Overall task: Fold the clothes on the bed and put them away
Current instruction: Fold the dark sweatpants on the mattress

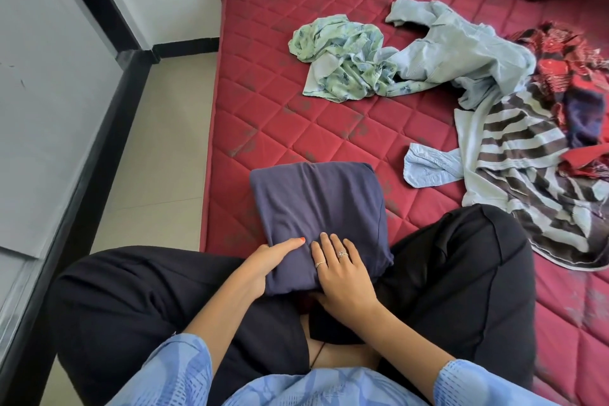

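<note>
I have the navy garment [316, 208] folded into a neat block on the red mattress [280, 102] at my knees, left hand [263, 260] gripping its near corner, right hand [342, 270] apparently pressing flat on it, while the floral piece [339, 66], pale blue shirt [461, 56] and striped towel [527, 175] beyond it lie unfolded.

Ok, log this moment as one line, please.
step: folding | item: folded navy garment on mattress | left hand: grips near edge | right hand: flat on top | unfolded: four others
</note>
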Action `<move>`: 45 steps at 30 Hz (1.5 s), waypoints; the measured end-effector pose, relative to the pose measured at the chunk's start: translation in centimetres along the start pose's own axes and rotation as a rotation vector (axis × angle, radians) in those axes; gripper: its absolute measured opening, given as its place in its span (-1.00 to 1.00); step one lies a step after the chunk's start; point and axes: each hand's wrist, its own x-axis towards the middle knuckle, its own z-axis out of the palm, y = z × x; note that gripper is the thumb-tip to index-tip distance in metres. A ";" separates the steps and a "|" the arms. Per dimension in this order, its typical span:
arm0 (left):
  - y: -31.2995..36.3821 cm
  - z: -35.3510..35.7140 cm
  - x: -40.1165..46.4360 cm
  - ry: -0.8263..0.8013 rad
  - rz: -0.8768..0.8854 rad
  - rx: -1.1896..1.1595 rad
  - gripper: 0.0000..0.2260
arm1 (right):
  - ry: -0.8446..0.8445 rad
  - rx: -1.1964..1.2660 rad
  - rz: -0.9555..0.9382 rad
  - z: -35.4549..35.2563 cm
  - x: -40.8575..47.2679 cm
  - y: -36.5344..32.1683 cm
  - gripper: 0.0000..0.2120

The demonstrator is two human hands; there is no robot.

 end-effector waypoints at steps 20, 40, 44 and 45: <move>18.6 4.8 -15.3 -0.345 0.678 0.042 -0.48 | 0.741 0.579 0.316 -20.3 1.2 7.6 -0.78; 15.7 30.2 -18.5 -0.815 0.786 0.622 -0.39 | 0.894 0.328 1.032 -25.2 -21.5 22.1 -0.74; 12.4 33.4 -16.9 -0.817 0.732 0.711 -0.46 | 0.820 0.231 1.124 -24.4 -24.6 24.1 -0.82; 11.8 34.0 -16.7 -0.809 0.721 0.720 -0.47 | 0.801 0.189 1.137 -24.4 -25.3 24.5 -0.83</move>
